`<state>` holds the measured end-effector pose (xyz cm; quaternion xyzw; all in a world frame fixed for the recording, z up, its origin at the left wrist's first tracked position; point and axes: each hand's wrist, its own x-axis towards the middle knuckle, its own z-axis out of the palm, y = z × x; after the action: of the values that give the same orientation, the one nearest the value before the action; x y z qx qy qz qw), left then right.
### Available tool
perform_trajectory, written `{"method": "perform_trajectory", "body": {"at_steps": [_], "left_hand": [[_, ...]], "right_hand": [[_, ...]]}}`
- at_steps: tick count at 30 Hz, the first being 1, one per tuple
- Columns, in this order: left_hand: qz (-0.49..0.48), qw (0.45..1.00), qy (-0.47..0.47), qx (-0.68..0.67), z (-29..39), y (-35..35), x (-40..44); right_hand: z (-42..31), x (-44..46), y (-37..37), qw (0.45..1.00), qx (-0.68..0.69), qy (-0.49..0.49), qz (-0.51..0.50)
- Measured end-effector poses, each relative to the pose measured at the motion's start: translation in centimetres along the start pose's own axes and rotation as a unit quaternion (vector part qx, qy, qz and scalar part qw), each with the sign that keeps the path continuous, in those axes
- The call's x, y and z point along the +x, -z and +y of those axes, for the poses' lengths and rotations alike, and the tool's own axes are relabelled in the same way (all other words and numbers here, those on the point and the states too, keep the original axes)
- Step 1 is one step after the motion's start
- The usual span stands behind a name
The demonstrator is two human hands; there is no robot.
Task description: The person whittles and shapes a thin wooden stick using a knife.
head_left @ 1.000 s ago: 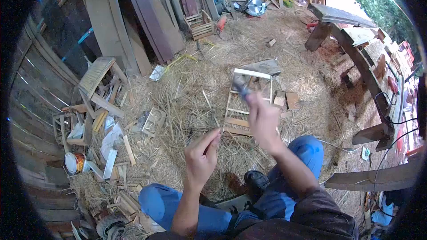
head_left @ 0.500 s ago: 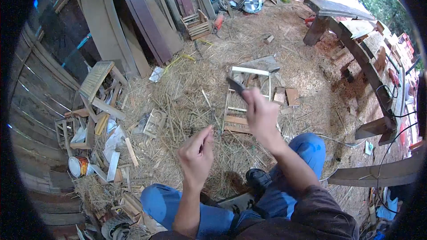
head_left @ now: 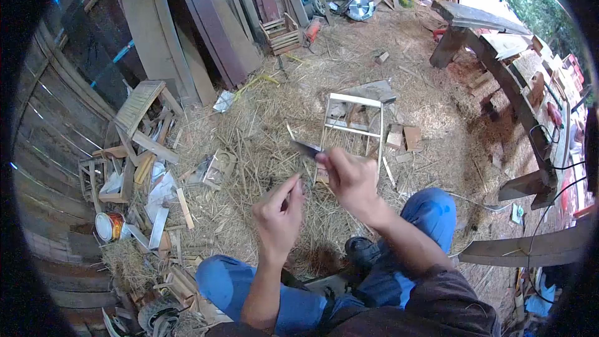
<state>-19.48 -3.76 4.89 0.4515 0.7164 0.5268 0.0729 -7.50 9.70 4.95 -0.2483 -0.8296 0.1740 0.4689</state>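
Note:
My right hand [head_left: 352, 182] is closed round the handle of a knife [head_left: 306, 148]. Its dark blade points up and to the left, above my left hand. Lower and to the left, my left hand [head_left: 279, 213] has its thumb and fingers pinched together. Whatever sits in that pinch is too small to make out. Beyond both hands, a small wooden frame with slats [head_left: 355, 98] lies on the straw-strewn floor, partly hidden by my right hand and the knife.
Small wood blocks [head_left: 412, 137] lie right of the frame. A slatted wooden piece [head_left: 140, 107] and scrap wood stand at left, near a can [head_left: 110, 227]. At right is a long wooden bench [head_left: 521, 97] with cords. A circular saw [head_left: 359, 7] rests at the back.
My right hand has moved down and to the left with the knife, bringing the blade closer to my left hand. The left hand has stayed nearly in place, still pinched.

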Motion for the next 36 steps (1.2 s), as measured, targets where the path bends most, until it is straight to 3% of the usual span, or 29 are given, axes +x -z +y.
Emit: {"method": "perform_trajectory", "body": {"at_steps": [3, 5, 8, 11, 13, 15, 18, 19, 21, 23, 25, 27, 30, 33, 34, 36], "left_hand": [[0.011, 0.998, -0.056, -0.009, -0.9, -0.1, -0.1], [0.003, 0.998, -0.051, -0.026, -0.9, 0.0, -0.2], [-0.009, 0.998, 0.002, -0.065, -0.7, -0.1, 0.1], [-0.027, 0.995, 0.042, -0.089, -1.3, 0.0, 0.1], [-0.055, 0.994, 0.049, -0.078, -0.5, 0.6, 0.4], [-0.07, 0.991, 0.045, -0.108, -0.4, 0.8, 0.1], [-0.058, 0.978, 0.076, -0.186, -0.7, 0.3, 0.3], [-0.047, 0.97, 0.092, -0.219, -1.2, 0.1, 0.5], [-0.045, 0.953, 0.13, -0.269, -1.6, 0.4, 0.5], [-0.053, 0.933, 0.169, -0.314, -1.1, 0.6, 0.6], [-0.075, 0.908, 0.2, -0.361, -0.6, 0.8, 0.4], [-0.087, 0.887, 0.244, -0.381, -0.1, 1.2, 0.5], [-0.066, 0.887, 0.254, -0.379, -1.6, 0.8, 0.8], [-0.076, 0.872, 0.261, -0.407, -1.7, 1.3, 0.5], [-0.084, 0.867, 0.267, -0.412, -1.4, 1.6, 0.3], [-0.097, 0.856, 0.274, -0.427, -0.8, 1.9, -0.2]], "right_hand": [[1.6, 1.2, 0.4, 0.997, -0.042, -0.06, 0.027], [2.2, 1.4, 0.8, 0.985, -0.107, -0.132, -0.01], [0.0, 0.3, -0.7, 1.0, 0.027, 0.014, -0.001], [-0.4, 0.3, -0.6, 0.997, 0.0, -0.01, -0.074], [1.2, 1.8, -0.9, 0.998, -0.035, -0.048, 0.031], [2.1, 2.2, -0.5, 0.989, -0.106, -0.104, 0.002], [0.2, -0.1, -2.0, 0.998, 0.039, -0.012, -0.056], [-0.8, -0.4, -2.1, 0.994, -0.006, 0.025, -0.109], [-0.5, -0.1, -2.3, 0.996, 0.022, 0.018, -0.089], [1.1, 1.4, -2.6, 0.999, 0.024, -0.021, 0.016], [1.0, 2.5, -1.2, 0.989, -0.053, -0.133, -0.037], [0.7, 1.2, -2.3, 0.998, 0.046, -0.042, 0.015], [-1.4, 0.4, -2.7, 0.992, -0.014, -0.011, -0.124], [0.1, 1.2, -3.1, 0.995, 0.059, -0.061, -0.051], [0.2, 1.9, -2.8, 0.996, 0.011, -0.082, -0.034], [-0.3, 1.7, -2.9, 0.994, 0.037, -0.088, -0.048]]}}
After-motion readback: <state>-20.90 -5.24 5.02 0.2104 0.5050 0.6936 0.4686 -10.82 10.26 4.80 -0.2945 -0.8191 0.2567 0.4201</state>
